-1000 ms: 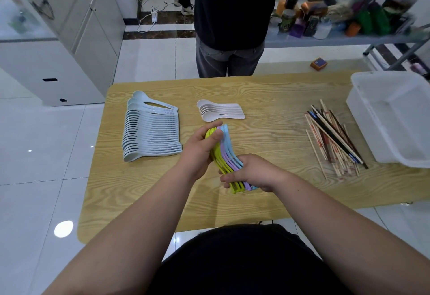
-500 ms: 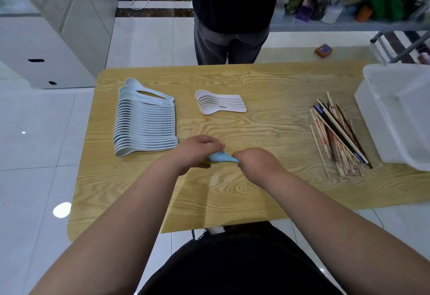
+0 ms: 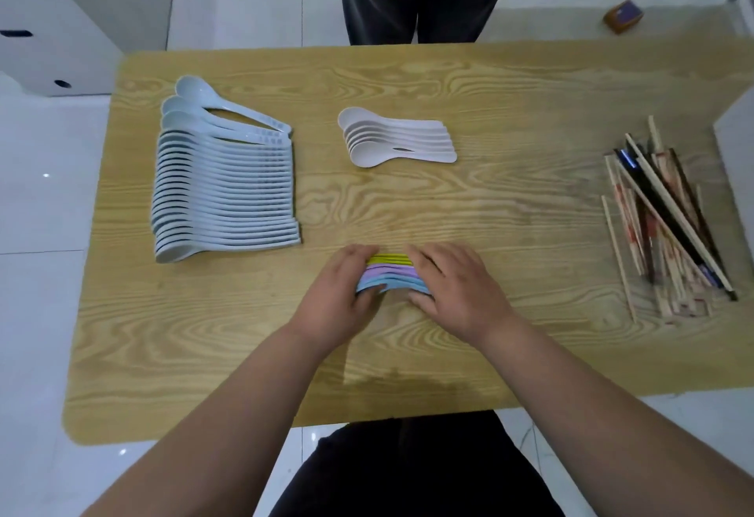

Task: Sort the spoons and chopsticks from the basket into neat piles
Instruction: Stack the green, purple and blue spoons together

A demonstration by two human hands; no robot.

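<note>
Three colours show in the coloured spoons (image 3: 389, 273) that I hold pressed together on the surface (image 3: 489, 88), near its front edge: yellow-green farthest from me, purple in the middle, blue nearest. I cannot count each colour, because both ends are covered. My left grip (image 3: 340, 292) curls round the left end of the stack, and my right grip (image 3: 453, 288) closes over the right end, fingers on top and thumb on the near side.

To the left lies a long row of pale blue spoons (image 3: 224, 194), well over twenty, overlapping with bowls to the left. Faint grey print runs along their handles, too small to read. Beyond my hands sits a nested pile of white spoons (image 3: 395, 143), five or six. On the right the chopsticks (image 3: 665, 222) lie in a loose heap, dozens of them, mostly pale wood with a few dark ones. One corner of the white basket (image 3: 738, 141) shows at the right edge.
</note>
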